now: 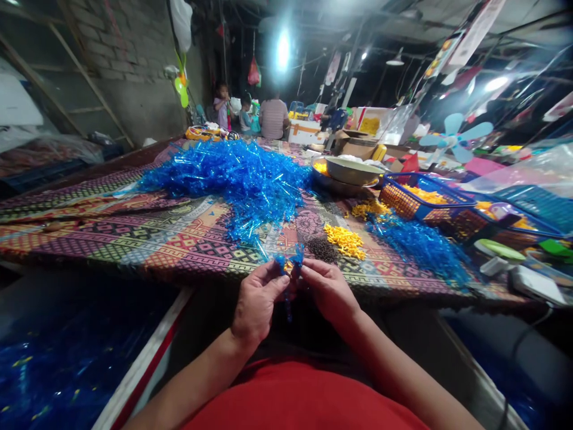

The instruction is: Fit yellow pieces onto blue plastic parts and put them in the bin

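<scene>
Left hand point(259, 301) and right hand point(329, 292) are closing in a pinch on a thin translucent blue plastic sprig point(289, 278) just off the edge of the patterned cloth-covered tabletop point(179, 254), with a loose pinch risking a slip into the dark gap below.

a workshop: brick wall point(120, 48), heaped blue plastic point(228, 185)
</scene>
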`<action>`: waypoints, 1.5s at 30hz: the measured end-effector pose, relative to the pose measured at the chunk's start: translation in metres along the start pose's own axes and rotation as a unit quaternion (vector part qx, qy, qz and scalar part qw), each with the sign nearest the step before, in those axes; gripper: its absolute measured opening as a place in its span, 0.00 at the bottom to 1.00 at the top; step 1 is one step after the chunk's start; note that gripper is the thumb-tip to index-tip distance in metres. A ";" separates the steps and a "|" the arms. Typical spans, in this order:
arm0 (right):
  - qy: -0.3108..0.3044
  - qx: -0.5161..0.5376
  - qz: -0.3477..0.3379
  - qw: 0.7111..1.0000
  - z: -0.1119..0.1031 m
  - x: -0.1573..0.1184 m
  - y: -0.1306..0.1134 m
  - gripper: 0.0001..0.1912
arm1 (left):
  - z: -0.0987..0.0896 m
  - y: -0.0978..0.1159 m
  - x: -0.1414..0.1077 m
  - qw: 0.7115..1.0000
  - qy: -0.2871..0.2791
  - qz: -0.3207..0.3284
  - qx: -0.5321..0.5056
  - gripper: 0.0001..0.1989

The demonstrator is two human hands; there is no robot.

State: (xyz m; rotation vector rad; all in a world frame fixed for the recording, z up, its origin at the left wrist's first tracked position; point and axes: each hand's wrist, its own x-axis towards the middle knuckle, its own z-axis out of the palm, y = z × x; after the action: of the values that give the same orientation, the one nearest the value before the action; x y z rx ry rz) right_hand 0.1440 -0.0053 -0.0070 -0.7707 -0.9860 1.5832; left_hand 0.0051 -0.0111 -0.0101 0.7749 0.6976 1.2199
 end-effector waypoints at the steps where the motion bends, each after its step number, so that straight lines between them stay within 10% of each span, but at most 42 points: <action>1: 0.007 -0.001 -0.001 1.000 -0.001 0.000 0.000 0.14 | 0.001 0.000 0.000 1.000 -0.002 0.004 0.006 0.14; 45: 0.115 -0.036 -0.042 0.992 -0.008 0.004 0.004 0.11 | 0.006 0.007 0.004 0.972 -0.060 0.101 0.206 0.14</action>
State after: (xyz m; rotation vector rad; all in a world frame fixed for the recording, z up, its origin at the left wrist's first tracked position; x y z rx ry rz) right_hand 0.1483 0.0003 -0.0142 -0.9282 -0.8988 1.3592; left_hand 0.0068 -0.0063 -0.0011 1.2797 0.7980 1.2127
